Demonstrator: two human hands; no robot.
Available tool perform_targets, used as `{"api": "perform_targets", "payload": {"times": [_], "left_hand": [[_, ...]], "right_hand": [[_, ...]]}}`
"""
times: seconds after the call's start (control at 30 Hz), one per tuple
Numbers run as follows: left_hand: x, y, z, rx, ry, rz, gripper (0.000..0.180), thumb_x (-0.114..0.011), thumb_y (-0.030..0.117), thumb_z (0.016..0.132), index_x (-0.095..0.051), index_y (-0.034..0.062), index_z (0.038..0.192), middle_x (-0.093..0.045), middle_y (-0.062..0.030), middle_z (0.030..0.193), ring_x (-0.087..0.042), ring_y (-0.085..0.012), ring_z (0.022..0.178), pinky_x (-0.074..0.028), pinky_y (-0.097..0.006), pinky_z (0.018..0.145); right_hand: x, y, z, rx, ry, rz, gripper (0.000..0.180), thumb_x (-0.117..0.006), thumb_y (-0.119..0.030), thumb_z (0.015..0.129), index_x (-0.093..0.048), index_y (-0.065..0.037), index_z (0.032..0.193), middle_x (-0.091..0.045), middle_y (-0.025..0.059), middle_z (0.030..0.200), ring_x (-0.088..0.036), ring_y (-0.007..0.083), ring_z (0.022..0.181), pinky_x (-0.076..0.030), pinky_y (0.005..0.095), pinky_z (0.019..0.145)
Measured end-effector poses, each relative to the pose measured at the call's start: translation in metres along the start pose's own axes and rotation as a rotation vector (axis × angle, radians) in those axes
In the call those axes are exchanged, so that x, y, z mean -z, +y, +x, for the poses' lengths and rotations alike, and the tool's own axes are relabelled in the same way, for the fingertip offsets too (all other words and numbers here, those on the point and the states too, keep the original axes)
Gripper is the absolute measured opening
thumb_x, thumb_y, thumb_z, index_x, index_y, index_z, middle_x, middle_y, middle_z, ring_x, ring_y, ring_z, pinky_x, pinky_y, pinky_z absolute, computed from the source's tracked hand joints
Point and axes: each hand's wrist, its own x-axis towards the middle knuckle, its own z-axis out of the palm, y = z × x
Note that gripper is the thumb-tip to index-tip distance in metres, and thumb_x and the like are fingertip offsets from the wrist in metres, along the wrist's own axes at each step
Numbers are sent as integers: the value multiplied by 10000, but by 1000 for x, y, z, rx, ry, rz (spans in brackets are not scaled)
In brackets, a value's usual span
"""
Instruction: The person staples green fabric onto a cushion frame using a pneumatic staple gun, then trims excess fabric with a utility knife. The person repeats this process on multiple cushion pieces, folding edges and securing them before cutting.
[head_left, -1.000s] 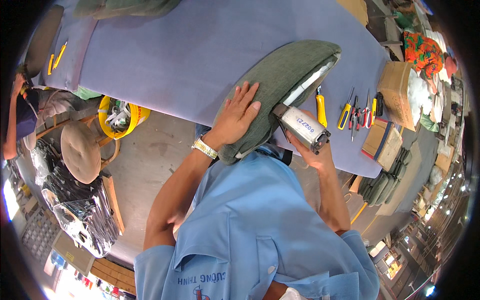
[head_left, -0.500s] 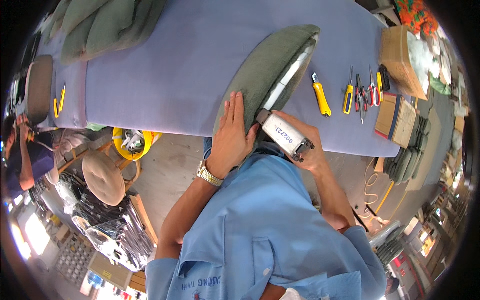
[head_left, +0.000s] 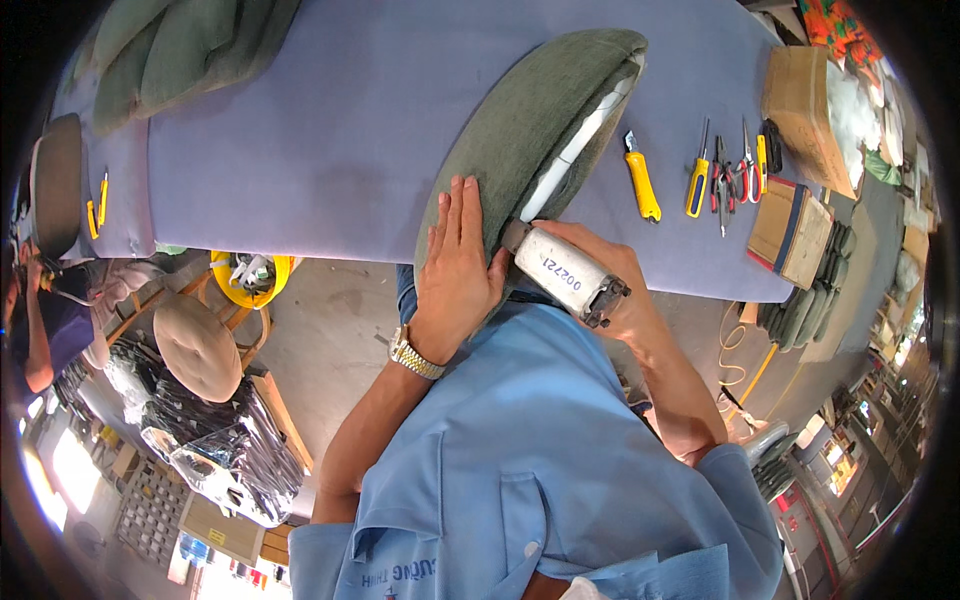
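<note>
Now a green cushion [head_left: 530, 130] lies on the purple table [head_left: 330, 130], pinned and worked at its near edge.
Left hand [head_left: 455, 265] presses flat on the fabric, fingers together; right hand [head_left: 610, 275] is wrapped tight around a grey stapler [head_left: 560, 272], its nose at the cushion's edge. Just right lie a yellow knife [head_left: 641, 178], screwdriver [head_left: 697, 172] and pliers [head_left: 735, 170]; a round stool [head_left: 197, 345] stands lower left.

The left hand [head_left: 455, 275] lay flat on a green cushion cover [head_left: 520, 140] at the purple tabletop's [head_left: 330, 130] near edge, while the right hand [head_left: 605, 285] pressed a grey stapler [head_left: 560, 272] against its seam; hand tools [head_left: 720, 175] lay just right.
</note>
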Motion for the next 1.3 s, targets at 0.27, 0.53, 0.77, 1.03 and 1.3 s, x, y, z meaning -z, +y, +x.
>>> {"api": "perform_targets", "payload": {"times": [0.27,0.53,0.77,1.03,1.3], "left_hand": [[4,1,-1,4,4,-21,906,-700,153,903,-185,6,1633,-263,-265,1670,-289,-447,1537,-373,-578,1186],[-2,5,-3,9,14,-16,978,-747,79,846,-179,22,1641,-266,-255,1672,-286,-432,1542,-370,-579,1190],[0,5,-4,19,25,-39,1032,-774,59,811,-163,12,1642,-272,-256,1670,-283,-426,1545,-349,-575,1205],[-1,4,-5,24,35,-66,1044,-754,7,787,-153,5,1641,-278,-259,1666,-289,-423,1544,-342,-575,1210],[2,3,2,-29,-18,-59,1147,-835,120,756,-132,61,1661,-229,-242,1691,-224,-429,1567,-273,-580,1240]], "right_hand": [[4,3,-8,136,-11,-87,911,-801,-268,600,-587,-45,1457,-702,190,1293,-702,292,1139,-511,363,1013],[-2,-3,-5,49,-27,-84,815,-829,-197,668,-595,-42,1434,-695,184,1295,-702,303,1116,-517,343,993],[-6,5,-14,101,5,-120,853,-777,-92,615,-587,-53,1446,-694,185,1297,-690,346,1123,-509,354,1008],[-5,0,-18,102,-31,-153,850,-760,-61,621,-587,-67,1453,-693,182,1309,-688,325,1143,-505,356,1025],[-14,5,-14,83,1,-96,728,-777,-121,710,-605,-55,1415,-708,154,1281,-695,235,1135,-503,319,999]]}}
